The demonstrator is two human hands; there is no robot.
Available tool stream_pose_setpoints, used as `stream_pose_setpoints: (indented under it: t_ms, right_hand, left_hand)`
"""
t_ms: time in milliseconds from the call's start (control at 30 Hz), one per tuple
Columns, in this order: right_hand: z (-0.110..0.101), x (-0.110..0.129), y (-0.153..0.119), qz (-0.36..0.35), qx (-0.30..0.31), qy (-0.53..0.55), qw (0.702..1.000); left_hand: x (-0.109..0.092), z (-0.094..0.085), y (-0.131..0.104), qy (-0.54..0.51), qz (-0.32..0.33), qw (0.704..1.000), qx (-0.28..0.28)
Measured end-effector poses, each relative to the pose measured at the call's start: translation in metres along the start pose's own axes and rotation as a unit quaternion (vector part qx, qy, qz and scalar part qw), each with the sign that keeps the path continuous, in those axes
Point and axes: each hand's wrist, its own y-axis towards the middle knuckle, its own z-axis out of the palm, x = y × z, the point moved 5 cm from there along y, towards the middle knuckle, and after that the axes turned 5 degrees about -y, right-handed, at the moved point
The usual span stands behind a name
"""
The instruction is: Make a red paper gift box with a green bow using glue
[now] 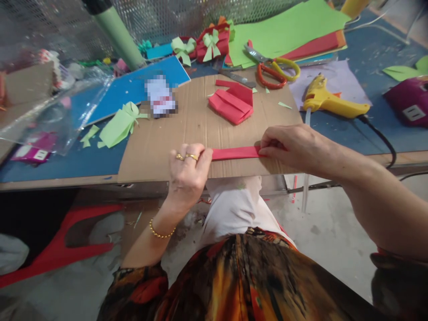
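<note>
"Patterned cloth (240, 276) in brown, orange and black comes closest. Where's the red paper strip (236, 153)?"

"Over the corrugated cardboard (150, 147), near its front edge; whether they touch, I can't tell. It's flat, narrow and straight-edged."

"Which way does it point?"

"Its long axis runs left to right across the person's front, nearly parallel to the near edge of the blue table (347, 139)."

"And the fingers?"

"The left hand (189, 167) pinches the left end, knuckles bent, with gold-coloured rings showing. The right hand (289, 142) has the other end nipped between thumb and forefinger, the remaining fingers curled."

"What's just beyond?"

"A folded red paper piece (229, 106), sharply creased, with a flap raised at its far right. Past it lie metal scissors (272, 73) with red and yellow handles, blades pointing away and leftward."

"To the right?"

"A yellow glue gun (331, 101) on lilac paper (351, 82), a translucent glue stick (306, 178) reaching back towards the person."

"Left?"

"Light-green paper (118, 127), gathered at one end, near a smooth blue board (122, 89)"
</note>
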Motion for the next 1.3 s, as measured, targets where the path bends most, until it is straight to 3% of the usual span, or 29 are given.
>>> stream_pose_setpoints:
  t_ms: [67, 133, 233, 333, 600, 733, 867, 967, 1033, 1133, 1233, 1300]
  right_hand:
    - [0.001, -0.001, 0.000, -0.008, -0.005, -0.004, 1.000]
    - [0.002, -0.001, -0.001, -0.014, -0.017, -0.004, 1.000]
    - [0.001, -0.001, -0.003, -0.019, -0.033, -0.004, 0.999]
    - [0.000, 0.001, -0.005, -0.027, -0.039, -0.003, 0.999]
    - [-0.003, 0.003, -0.008, -0.016, -0.034, -0.027, 0.999]
    - [-0.005, -0.006, -0.015, -0.013, -0.042, -0.081, 0.996]
    - [-0.025, -0.012, -0.036, -0.002, -0.148, -0.160, 0.976]
    - [-0.031, 0.001, -0.056, 0.006, -0.240, -0.202, 0.949]
    - [-0.018, 0.020, -0.065, -0.061, -0.259, -0.209, 0.941]
    - [0.021, 0.041, -0.074, -0.175, -0.208, -0.184, 0.945]
    - [0.046, 0.038, -0.082, -0.153, -0.194, -0.173, 0.953]
    - [0.051, 0.030, -0.089, -0.124, -0.192, -0.188, 0.955]
  left_hand:
    - [-0.014, 0.000, 0.002, -0.013, 0.052, 0.998, 0.023]
    - [-0.027, 0.002, 0.005, -0.023, 0.068, 0.994, 0.086]
    - [-0.040, 0.010, 0.006, -0.045, 0.017, 0.979, 0.196]
    - [-0.047, 0.016, 0.004, -0.056, -0.036, 0.967, 0.245]
    - [-0.062, 0.023, -0.006, -0.021, -0.077, 0.967, 0.241]
    - [-0.073, 0.020, -0.001, 0.012, -0.061, 0.964, 0.260]
    - [-0.076, 0.022, 0.005, 0.035, -0.056, 0.960, 0.271]
    - [-0.075, 0.024, 0.006, 0.028, -0.066, 0.962, 0.263]
    - [-0.074, 0.025, 0.005, 0.014, -0.074, 0.964, 0.256]
    - [-0.074, 0.025, 0.005, -0.007, -0.088, 0.965, 0.245]
    - [-0.074, 0.025, 0.004, -0.004, -0.087, 0.969, 0.233]
    - [-0.074, 0.024, 0.002, 0.009, -0.074, 0.971, 0.229]
